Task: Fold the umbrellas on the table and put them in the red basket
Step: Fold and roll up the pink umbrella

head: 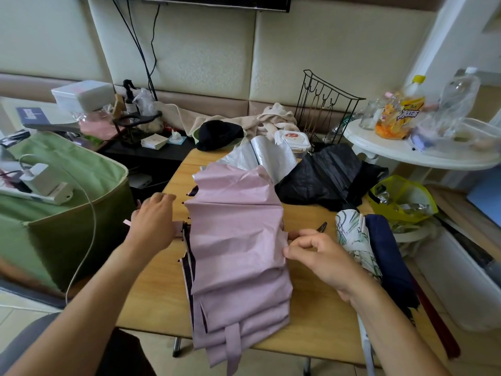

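While the collapsed pink fabric umbrella (238,248) lies lengthwise on the light wooden table (151,302), both hands work its opposite edges.

The left hand (153,223) rests at the canopy's left edge with fingers loosely extended, apparently gripping nothing; the right hand (322,256) pinches the fabric's right edge between thumb and curled fingers. A silver-lined umbrella (268,156) and a crumpled black umbrella (325,180) lie beyond it, and a leaf-print white umbrella (352,240) and a navy umbrella (390,264) lie just right.
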